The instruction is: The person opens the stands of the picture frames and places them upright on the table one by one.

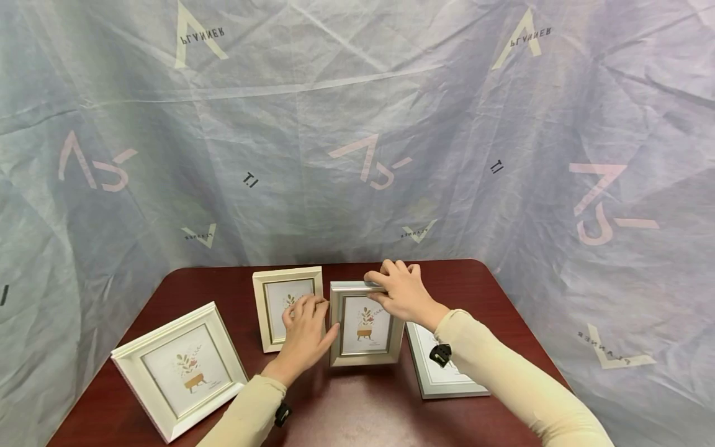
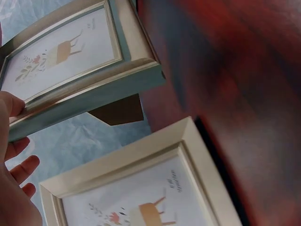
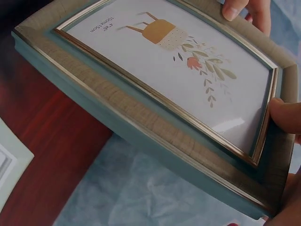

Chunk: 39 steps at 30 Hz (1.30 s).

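A picture frame with a taupe face, blue-green sides and a potted-plant print is upright at the middle of the table. My left hand pinches its left edge, thumb on the front and fingers behind. At the top edge, my right hand grips it near the right corner, its thumb over the front border. The left wrist view shows a brown support leg behind it. Left of it stands a cream picture frame, partly covered by my left hand in the head view.
A larger white picture frame stands tilted at the table's left. On the right, a pale grey-green frame lies flat, partly hidden by my right forearm. The dark red table ends at a printed grey cloth hanging behind and at the sides.
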Available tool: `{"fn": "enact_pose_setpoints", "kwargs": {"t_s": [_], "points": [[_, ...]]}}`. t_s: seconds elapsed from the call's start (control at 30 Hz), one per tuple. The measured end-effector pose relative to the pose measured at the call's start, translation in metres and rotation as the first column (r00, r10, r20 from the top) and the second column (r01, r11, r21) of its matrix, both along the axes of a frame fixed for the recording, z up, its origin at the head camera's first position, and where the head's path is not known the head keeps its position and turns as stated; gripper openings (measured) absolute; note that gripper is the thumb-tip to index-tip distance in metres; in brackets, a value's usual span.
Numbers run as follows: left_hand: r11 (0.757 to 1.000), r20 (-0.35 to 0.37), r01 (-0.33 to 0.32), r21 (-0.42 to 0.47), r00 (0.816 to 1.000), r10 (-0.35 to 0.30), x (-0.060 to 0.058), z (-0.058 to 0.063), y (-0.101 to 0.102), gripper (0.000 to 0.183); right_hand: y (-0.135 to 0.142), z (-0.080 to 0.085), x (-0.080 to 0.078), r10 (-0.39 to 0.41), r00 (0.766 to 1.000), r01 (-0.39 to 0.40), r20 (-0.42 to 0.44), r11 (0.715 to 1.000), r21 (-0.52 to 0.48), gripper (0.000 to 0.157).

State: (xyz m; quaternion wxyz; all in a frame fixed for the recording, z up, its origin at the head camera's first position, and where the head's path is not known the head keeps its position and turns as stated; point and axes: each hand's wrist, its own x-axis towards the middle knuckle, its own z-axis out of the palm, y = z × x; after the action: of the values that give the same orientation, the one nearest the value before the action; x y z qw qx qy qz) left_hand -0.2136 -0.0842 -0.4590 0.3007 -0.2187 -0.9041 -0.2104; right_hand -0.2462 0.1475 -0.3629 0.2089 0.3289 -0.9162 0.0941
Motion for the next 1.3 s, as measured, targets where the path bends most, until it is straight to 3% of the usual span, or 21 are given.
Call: {"fn": "enact_pose_setpoints", "kwargs": {"t_s": [0.23,0.6,0.83,1.3], "points": [[1.0,0.027,-0.008,0.024,1.0,0.007,0.004,-0.01,-0.01,0.038,-0.011,-0.009,-0.001,0.012,0.999,-0.012,0.047,1.0,0.009,0.024],[0.999,0.033,-0.024,0.023,0.999,0.024,0.01,-0.021,-0.023,0.035,-0.024,-0.021,-0.001,0.013,0.999,-0.014,0.051,1.0,0.027,0.025],[0.999,0.045,-0.028,0.031,0.999,0.027,0.013,-0.026,-0.025,0.034,-0.028,-0.024,-0.001,0.028,1.0,-0.028,-0.001,0.999,0.031,0.023],[0.999,0.023,-0.044,0.027,0.999,0.043,0.013,-0.034,-0.026,0.04,-0.023,-0.033,-0.007,0.143,0.981,-0.143,-0.131,0.99,0.011,0.025]]}}
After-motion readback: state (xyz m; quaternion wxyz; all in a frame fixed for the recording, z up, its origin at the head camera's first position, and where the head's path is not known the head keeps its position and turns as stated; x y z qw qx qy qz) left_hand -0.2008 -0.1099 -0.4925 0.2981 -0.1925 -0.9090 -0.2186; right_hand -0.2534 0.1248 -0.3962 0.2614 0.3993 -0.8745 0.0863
